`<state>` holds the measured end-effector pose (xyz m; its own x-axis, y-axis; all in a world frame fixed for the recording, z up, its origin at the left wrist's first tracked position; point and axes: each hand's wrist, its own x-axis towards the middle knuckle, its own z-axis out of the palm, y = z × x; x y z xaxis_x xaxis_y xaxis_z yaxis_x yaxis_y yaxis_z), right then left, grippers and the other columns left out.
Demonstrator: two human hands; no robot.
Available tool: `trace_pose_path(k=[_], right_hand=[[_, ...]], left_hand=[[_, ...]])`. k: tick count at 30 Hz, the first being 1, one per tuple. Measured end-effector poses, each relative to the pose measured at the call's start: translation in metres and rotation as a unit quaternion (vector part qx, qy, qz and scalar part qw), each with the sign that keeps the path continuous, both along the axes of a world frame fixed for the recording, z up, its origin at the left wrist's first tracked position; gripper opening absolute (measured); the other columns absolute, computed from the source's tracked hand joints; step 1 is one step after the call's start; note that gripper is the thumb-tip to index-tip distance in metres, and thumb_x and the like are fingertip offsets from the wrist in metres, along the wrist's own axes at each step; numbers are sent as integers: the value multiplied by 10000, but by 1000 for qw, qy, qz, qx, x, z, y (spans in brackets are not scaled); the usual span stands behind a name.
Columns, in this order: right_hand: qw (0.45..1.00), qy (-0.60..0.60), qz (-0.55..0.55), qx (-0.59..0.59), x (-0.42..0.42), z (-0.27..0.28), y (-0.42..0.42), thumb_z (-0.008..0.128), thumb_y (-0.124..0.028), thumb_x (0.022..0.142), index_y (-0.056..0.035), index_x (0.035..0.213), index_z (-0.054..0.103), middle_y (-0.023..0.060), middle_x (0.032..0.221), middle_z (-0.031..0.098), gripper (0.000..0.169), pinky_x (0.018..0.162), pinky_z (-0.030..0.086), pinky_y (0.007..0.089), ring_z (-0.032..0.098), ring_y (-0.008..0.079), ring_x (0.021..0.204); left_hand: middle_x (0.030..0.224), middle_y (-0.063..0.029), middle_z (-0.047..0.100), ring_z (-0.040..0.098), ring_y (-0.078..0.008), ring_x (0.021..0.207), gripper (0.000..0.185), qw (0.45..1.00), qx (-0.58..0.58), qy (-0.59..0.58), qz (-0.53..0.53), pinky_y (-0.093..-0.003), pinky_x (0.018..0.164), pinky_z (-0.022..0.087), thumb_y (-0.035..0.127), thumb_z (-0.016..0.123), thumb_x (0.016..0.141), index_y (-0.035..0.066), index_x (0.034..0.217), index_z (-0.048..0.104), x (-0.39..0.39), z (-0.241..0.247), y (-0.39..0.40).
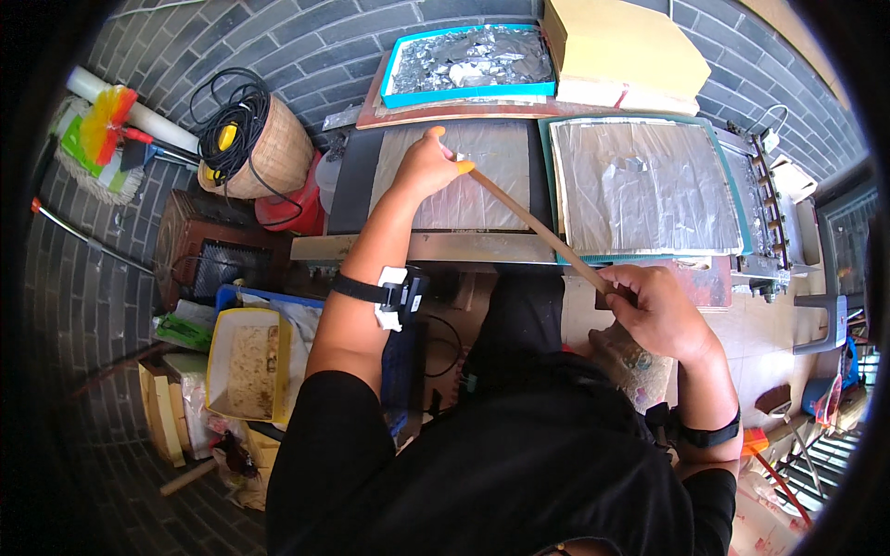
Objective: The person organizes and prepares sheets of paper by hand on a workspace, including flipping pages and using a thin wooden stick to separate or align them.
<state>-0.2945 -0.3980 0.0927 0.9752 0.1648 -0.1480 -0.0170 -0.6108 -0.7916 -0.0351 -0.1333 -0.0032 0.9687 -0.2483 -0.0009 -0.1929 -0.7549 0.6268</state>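
My left hand (434,163), with orange finger cots on the thumb and a fingertip, is over the left sheet of thin, wrinkled greyish material (487,201) on a dark board. It is at the upper end of a long, thin wooden stick (532,222); whether its fingers close on the stick cannot be told. My right hand (650,309) grips the stick's lower end near the table's front edge. The stick slants between both hands. A small shiny scrap lies beside my left fingers. To the right, a stack of similar wrinkled sheets (646,187) lies on a green mat (740,229).
A blue-rimmed tray (469,97) of silvery foil scraps stands at the back, beside a stack of yellowish paper (626,48). At left are a woven basket (278,149) with black cable and a yellow plastic basin (284,361). A metal fixture (768,201) lines the right side.
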Motion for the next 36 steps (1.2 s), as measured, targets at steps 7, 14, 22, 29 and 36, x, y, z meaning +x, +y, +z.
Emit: trace_pose_path(k=[7, 14, 22, 29, 36], right_hand=[[1000, -18, -4, 3, -5, -6, -4, 566, -36, 814, 10, 1007, 644, 226, 656, 557, 213, 556, 441, 394, 565, 347, 570], [1000, -15, -5, 15, -8, -5, -6, 572, -33, 815, -4, 1008, 647, 221, 653, 552, 209, 552, 434, 393, 547, 339, 559], [1000, -10, -13, 24, -12, -7, -11, 570, -25, 817, -11, 998, 651, 217, 662, 553, 199, 561, 438, 391, 554, 339, 573], [1000, -9, -11, 20, -11, -3, -10, 566, -20, 808, -3, 981, 652, 224, 661, 552, 194, 567, 444, 391, 560, 343, 577], [999, -30, -14, 6, -9, -2, -10, 567, -24, 796, 11, 940, 642, 248, 690, 567, 166, 586, 451, 417, 570, 404, 634]], left_hand=[[967, -115, 674, 633, -175, 834, 614, 998, -56, 33, 7, -294, 740, 500, 117, 716, 780, -40, 1314, 457, 29, -29, 3], [1013, -110, 659, 623, -180, 895, 575, 978, -179, 102, 33, -283, 808, 472, 58, 660, 793, -53, 1317, 450, 24, -24, 3], [1050, -124, 656, 614, -198, 968, 564, 966, -216, 129, 58, -284, 883, 443, 24, 623, 805, -53, 1331, 436, 20, -16, 1], [1049, -138, 670, 633, -183, 901, 562, 971, -213, 94, 59, -284, 778, 480, -8, 595, 790, -92, 1320, 428, 24, -20, 2], [1058, -140, 677, 631, -251, 988, 533, 992, 21, -120, -43, -332, 873, 483, 29, 583, 806, 26, 1331, 492, -8, 10, 0]])
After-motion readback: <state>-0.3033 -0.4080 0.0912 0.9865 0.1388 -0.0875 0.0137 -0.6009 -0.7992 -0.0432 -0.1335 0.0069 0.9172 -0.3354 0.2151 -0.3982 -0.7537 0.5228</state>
